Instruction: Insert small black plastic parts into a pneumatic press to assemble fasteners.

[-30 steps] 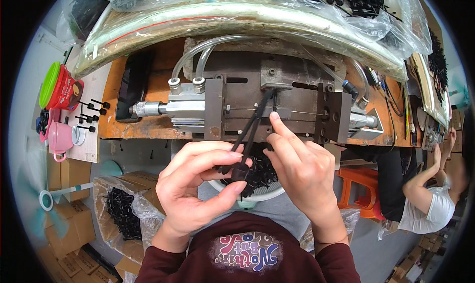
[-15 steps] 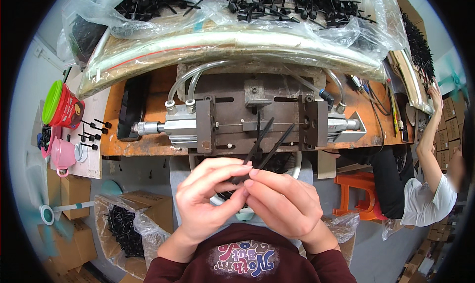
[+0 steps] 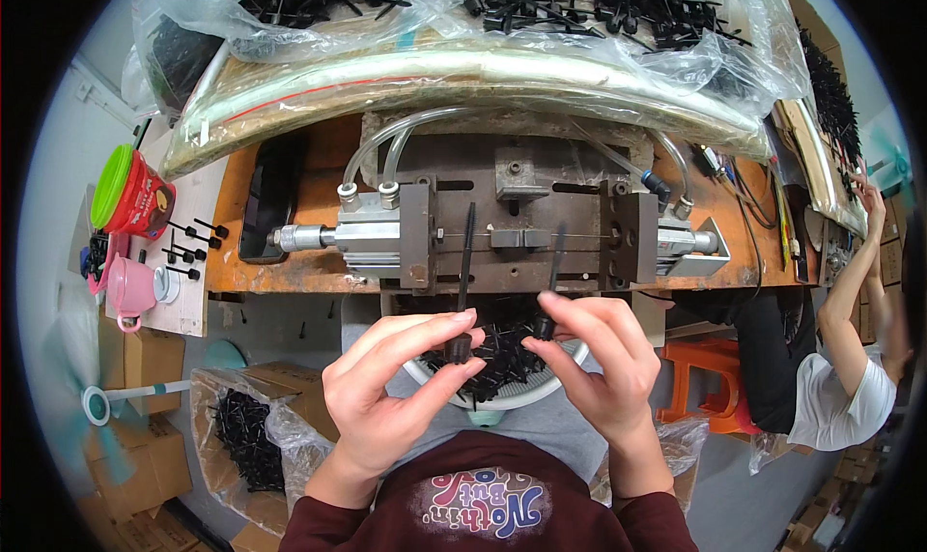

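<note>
My left hand (image 3: pixel 386 373) pinches the thick knob end of a black long-stemmed piece (image 3: pixel 466 272) between thumb and fingertips, its stem pointing up and away. In my right hand (image 3: pixel 608 364) a second black long-stemmed piece (image 3: pixel 546 327) is gripped by its knob, its stem blurred. Both hands are apart, over a pale round basket (image 3: pixel 541 394) of similar black pieces at my lap. Just beyond them sits a dark metal clamping fixture (image 3: pixel 454 267) with a small central block (image 3: pixel 519 238). Both stem tips overlap the fixture in view; whether they touch it I cannot tell.
Silver cylinders (image 3: pixel 372 250) with clear hoses flank the fixture. A plastic-lined heap of black pieces (image 3: pixel 589 6) stands behind. To the left are a red tub (image 3: pixel 145 204), a pink cup (image 3: pixel 130 286) and a fan (image 3: pixel 95 405). Another person (image 3: pixel 840 388) works at right, near an orange stool (image 3: pixel 700 383).
My hands were together with both black pieces close between them. Now they have separated, left and right, with one piece in each and the basket showing between them. The view has shifted slightly.
</note>
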### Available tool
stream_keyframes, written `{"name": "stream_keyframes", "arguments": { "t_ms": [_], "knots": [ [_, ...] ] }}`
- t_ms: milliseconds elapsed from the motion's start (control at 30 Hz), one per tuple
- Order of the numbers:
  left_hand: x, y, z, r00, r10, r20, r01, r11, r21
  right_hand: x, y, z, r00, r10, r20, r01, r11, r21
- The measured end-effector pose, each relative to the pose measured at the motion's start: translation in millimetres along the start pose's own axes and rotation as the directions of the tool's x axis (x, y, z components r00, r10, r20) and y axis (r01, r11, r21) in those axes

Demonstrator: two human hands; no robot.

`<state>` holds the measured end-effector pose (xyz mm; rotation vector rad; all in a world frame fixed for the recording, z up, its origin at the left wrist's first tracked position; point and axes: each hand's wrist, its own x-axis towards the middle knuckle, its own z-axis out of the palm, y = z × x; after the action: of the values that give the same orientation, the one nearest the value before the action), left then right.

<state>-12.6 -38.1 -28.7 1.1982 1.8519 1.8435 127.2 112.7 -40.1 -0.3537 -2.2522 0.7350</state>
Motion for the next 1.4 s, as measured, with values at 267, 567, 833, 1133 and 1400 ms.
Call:
{"name": "stream_keyframes", "arguments": {
  "t_ms": [267, 567, 833, 1133, 1400],
  "knots": [
    [-0.1, -7.8, -1.4, 0.988, 0.152, 0.028, -0.155, 0.978, 0.142, 8.5, 10.3, 12.7, 0.984, -0.055, 0.171, 0.076, 0.99, -0.122],
    [2.9, -10.2, -2.1, 0.977, 0.21, 0.046, -0.214, 0.939, 0.268, 25.4, 4.7, 18.8, 0.962, -0.073, 0.262, 0.173, 0.908, -0.383],
    [8.9, -8.8, -0.9, 0.969, 0.247, -0.006, -0.241, 0.952, 0.186, 38.5, -6.5, 3.8, 0.914, -0.049, 0.404, 0.232, 0.879, -0.418],
    [15.8, -15.6, 4.8, 0.96, 0.25, 0.122, -0.273, 0.93, 0.246, 162.7, 12.2, -35.2, 0.933, -0.293, 0.21, 0.346, 0.893, -0.287],
    [24.8, -25.9, 35.5, 0.924, 0.269, 0.271, -0.377, 0.756, 0.536, 279.8, 58.2, 4.5, 0.899, -0.039, 0.435, 0.351, 0.659, -0.666]
  ]
}}
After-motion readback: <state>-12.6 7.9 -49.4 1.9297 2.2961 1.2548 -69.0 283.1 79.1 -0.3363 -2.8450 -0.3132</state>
